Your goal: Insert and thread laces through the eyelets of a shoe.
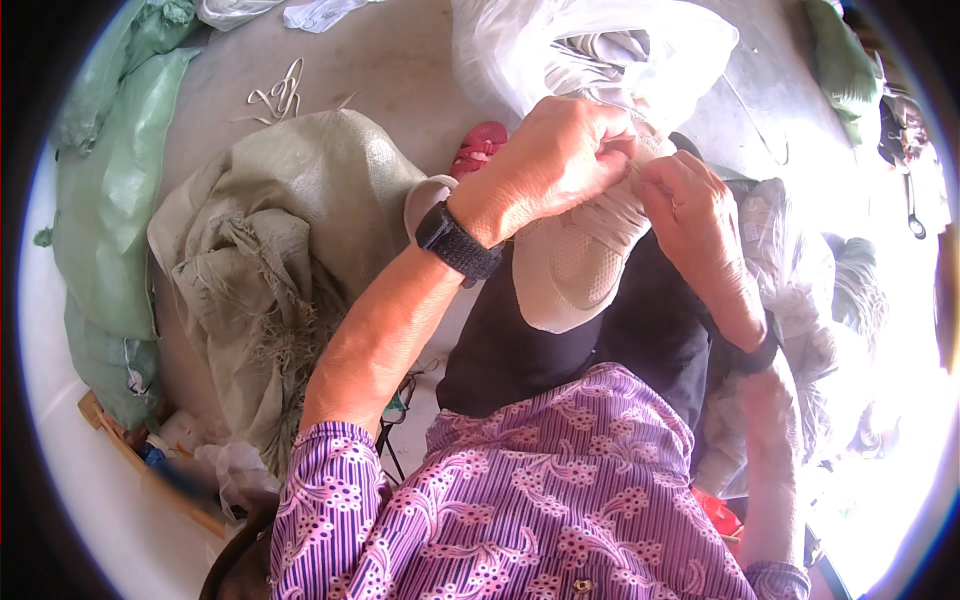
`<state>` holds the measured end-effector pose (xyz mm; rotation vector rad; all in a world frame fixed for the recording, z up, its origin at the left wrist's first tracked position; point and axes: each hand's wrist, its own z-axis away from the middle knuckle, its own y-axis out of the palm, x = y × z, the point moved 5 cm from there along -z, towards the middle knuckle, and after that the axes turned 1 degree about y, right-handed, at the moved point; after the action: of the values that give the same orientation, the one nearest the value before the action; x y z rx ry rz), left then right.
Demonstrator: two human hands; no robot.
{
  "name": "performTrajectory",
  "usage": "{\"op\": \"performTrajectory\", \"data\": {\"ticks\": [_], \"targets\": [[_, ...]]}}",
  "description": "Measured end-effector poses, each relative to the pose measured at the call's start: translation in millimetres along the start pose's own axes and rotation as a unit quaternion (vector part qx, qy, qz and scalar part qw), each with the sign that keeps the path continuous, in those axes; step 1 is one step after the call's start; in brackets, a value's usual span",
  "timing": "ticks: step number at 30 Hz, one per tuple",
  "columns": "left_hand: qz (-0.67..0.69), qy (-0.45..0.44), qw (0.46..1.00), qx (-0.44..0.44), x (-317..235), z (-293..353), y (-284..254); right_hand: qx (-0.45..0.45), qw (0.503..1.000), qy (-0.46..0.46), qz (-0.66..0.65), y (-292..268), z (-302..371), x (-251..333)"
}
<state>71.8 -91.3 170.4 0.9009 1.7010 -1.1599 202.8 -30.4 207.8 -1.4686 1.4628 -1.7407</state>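
Note:
A beige mesh shoe [570,270] lies over my dark-trousered thighs, its rounded toe towards me. Pale shoelaces [612,218] cross its upper part. My left hand [575,155] is closed above the far part of the shoe, thumb and forefinger pinched together on the shoelace, of which little shows between them. From the other side, my right hand [690,205] pinches close to the shoe's laced opening, also on the lace; its fingertips nearly meet the left ones. Just beyond both hands stands a white plastic bag [490,50] with pale strands inside.
At the left, an olive woven sack [330,160] slumps on the floor, with green sacks [115,230] farther out. A red shoe [480,145] sits beyond my left wrist. Loose laces [280,95] lie on the floor. Clear bags with grey contents [785,260] stand at my right.

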Motion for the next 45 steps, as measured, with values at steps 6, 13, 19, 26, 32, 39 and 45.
{"op": "performTrajectory", "data": {"ticks": [6, 13, 19, 26, 32, 39, 45], "targets": [[-0.023, 0.008, 0.999, 0.028, -6, 1, -2, -0.039, 0.997, 0.008, 0.068, -13, 6, 6], [-0.071, 0.014, 0.993, 0.098, -9, -7, 4, -0.054, 0.997, -0.029, 0.046, -1, 3, 4], [-0.198, 0.092, 0.969, 0.116, -18, -7, 12, -0.052, 0.997, -0.048, 0.007, -9, 6, -1], [-0.379, 0.157, 0.911, -0.051, -25, -10, -61, 0.045, 0.894, 0.223, -0.386, -52, 33, -37], [-0.455, 0.069, 0.866, -0.197, -2, 1, -197, 0.036, 0.862, 0.109, -0.493, -88, 35, -47], [-0.433, -0.150, 0.795, -0.397, 34, 46, -314, 0.119, 0.859, 0.071, -0.493, -47, 1, -6], [-0.362, -0.026, 0.872, -0.329, 27, 22, -228, 0.082, 0.839, 0.103, -0.528, -34, -1, -14]]}}
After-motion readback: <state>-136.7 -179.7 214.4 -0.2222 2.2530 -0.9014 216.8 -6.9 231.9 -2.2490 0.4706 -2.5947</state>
